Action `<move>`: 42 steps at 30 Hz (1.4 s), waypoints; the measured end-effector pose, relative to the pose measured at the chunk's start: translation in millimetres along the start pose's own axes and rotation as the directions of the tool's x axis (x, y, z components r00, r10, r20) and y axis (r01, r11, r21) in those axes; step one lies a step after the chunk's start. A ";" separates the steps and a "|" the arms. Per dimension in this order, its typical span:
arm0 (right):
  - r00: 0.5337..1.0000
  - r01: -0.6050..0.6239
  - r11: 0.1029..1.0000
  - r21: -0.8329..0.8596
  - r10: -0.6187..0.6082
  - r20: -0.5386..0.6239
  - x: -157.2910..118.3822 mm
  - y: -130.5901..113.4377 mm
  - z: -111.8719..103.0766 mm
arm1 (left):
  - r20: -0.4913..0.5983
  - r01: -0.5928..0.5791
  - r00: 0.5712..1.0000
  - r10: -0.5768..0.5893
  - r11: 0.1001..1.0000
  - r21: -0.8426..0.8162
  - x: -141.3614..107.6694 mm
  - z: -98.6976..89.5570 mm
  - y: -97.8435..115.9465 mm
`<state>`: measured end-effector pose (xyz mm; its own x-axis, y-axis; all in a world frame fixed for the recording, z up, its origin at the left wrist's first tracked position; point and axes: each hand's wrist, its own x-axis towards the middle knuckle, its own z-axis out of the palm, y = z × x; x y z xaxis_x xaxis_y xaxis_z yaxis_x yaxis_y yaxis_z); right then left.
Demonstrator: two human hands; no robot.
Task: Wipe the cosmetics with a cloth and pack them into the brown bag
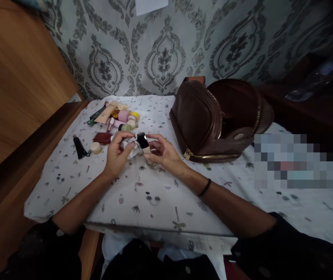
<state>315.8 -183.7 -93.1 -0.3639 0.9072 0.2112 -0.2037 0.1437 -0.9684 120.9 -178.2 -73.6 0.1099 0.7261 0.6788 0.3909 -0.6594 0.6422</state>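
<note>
My right hand (164,153) holds a small cosmetic bottle (143,142) with a black cap and a beige lower part, tilted between thumb and fingers. My left hand (119,153) pinches a crumpled white cloth or tissue (131,151) against the bottle's left side. Just beyond my left hand lies a dark red flat case (101,138). Left of that are a round cream-coloured jar (95,147) and a black squeeze tube (79,147). Part of the bottle is hidden by my fingers.
Several tubes and jars, among them a beige tube (106,112) and a pink jar (123,115), cluster at the back left. A brown zipped bag (197,116) stands gaping at the right. A patterned cloth (160,202) covers the table; a wooden panel (23,58) rises at left.
</note>
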 end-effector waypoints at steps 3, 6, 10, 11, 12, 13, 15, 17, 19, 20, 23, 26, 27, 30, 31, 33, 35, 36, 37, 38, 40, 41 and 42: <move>0.995 -0.028 0.999 0.035 0.025 0.093 -0.2 -4.4 -3.5 | -0.035 0.017 0.999 -0.017 1.000 -0.023 0.6 -1.3 -1.3; 0.993 -0.045 0.997 0.062 0.038 0.114 1.6 -4.5 -6.7 | -0.013 0.007 1.000 -0.008 1.000 -0.024 0.1 -1.0 -2.1; 0.995 -0.051 0.994 0.096 0.042 0.091 4.7 0.9 -8.7 | 0.018 -0.001 1.000 0.002 1.000 -0.026 -1.2 0.7 -4.9; 0.996 -0.053 0.992 0.112 0.044 0.082 5.3 2.4 -9.0 | 0.027 -0.002 1.000 0.002 1.000 -0.020 -1.9 1.4 -6.0; 0.996 -0.057 0.990 0.129 0.048 0.072 5.8 3.6 -9.2 | 0.043 -0.003 0.999 0.003 1.000 -0.011 -2.7 2.1 -6.9; 0.997 -0.063 0.987 0.147 0.055 0.060 6.1 4.6 -9.5 | 0.062 -0.004 0.998 0.005 1.000 -0.001 -3.7 2.8 -7.7; 0.997 -0.072 0.983 0.170 0.067 0.034 6.6 6.0 -10.0 | 0.114 -0.013 0.993 0.012 1.000 0.012 -5.9 4.2 -8.5; 0.997 -0.075 0.982 0.173 0.076 0.003 6.9 6.6 -10.3 | 0.167 -0.024 0.986 0.020 0.999 0.021 -7.6 5.0 -7.7; 0.996 -0.076 0.983 0.168 0.083 -0.034 7.2 6.7 -10.2 | 0.219 -0.025 0.976 0.017 0.999 0.035 -8.2 4.9 -5.7; 0.995 -0.077 0.983 0.167 0.087 -0.055 7.5 6.7 -10.2 | 0.248 -0.021 0.969 0.008 0.999 0.048 -8.1 4.6 -4.6; 0.987 -0.062 0.983 0.171 0.085 -0.133 9.2 5.8 -11.0 | 0.354 -0.016 0.935 -0.023 0.994 0.106 -6.6 3.3 -3.1; 0.980 -0.010 0.992 0.125 0.035 -0.196 11.1 2.7 -14.3 | 0.475 -0.070 0.880 -0.022 0.982 0.175 -4.6 2.0 -5.3; 0.978 0.004 0.996 0.094 0.016 -0.207 11.5 1.2 -15.6 | 0.510 -0.090 0.860 -0.021 0.977 0.191 -3.9 1.4 -6.3; 0.977 0.013 1.000 0.015 -0.009 -0.212 11.4 -3.6 -17.9 | 0.557 -0.111 0.830 -0.028 0.970 0.215 -1.9 -0.4 -7.5; 0.978 0.015 1.000 0.000 -0.015 -0.207 11.1 -4.7 -17.9 | 0.553 -0.107 0.833 -0.030 0.971 0.214 -1.5 -0.8 -7.1; 0.982 0.024 1.000 -0.013 -0.026 -0.186 10.2 -5.5 -16.9 | 0.531 -0.097 0.847 -0.028 0.974 0.206 -1.4 -1.0 -5.4; 0.987 0.027 1.000 -0.012 -0.028 -0.157 9.6 -4.2 -15.6 | 0.502 -0.093 0.865 -0.014 0.978 0.188 -2.5 -0.2 -3.8; 0.989 0.020 1.000 -0.004 -0.021 -0.144 9.5 -2.8 -15.2 | 0.489 -0.094 0.872 -0.004 0.980 0.177 -3.4 0.5 -3.3; 0.991 0.012 1.000 0.011 -0.011 -0.136 9.5 -1.2 -15.1 | 0.473 -0.093 0.881 0.004 0.982 0.166 -4.2 1.2 -3.1; 0.991 0.005 0.999 0.033 0.000 -0.131 9.7 0.4 -15.3 | 0.451 -0.088 0.893 0.008 0.984 0.157 -4.8 1.8 -3.1; 0.992 -0.001 0.995 0.097 0.013 -0.123 10.0 2.9 -15.9 | 0.374 -0.057 0.927 -0.001 0.988 0.144 -5.3 2.2 -3.7; 0.993 -0.003 0.991 0.135 0.018 -0.113 10.0 3.4 -16.2 | 0.322 -0.034 0.947 -0.013 0.990 0.139 -5.1 2.1 -4.0; 0.995 -0.006 0.985 0.170 0.023 -0.099 9.8 3.2 -16.2 | 0.267 -0.011 0.963 -0.025 0.991 0.133 -4.6 1.8 -4.1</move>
<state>326.2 -167.9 -96.3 -0.2765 0.9450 0.1749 -0.3530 0.0694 -0.9330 120.5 -178.5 -80.0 0.3398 0.7678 0.5431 0.5080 -0.6358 0.5811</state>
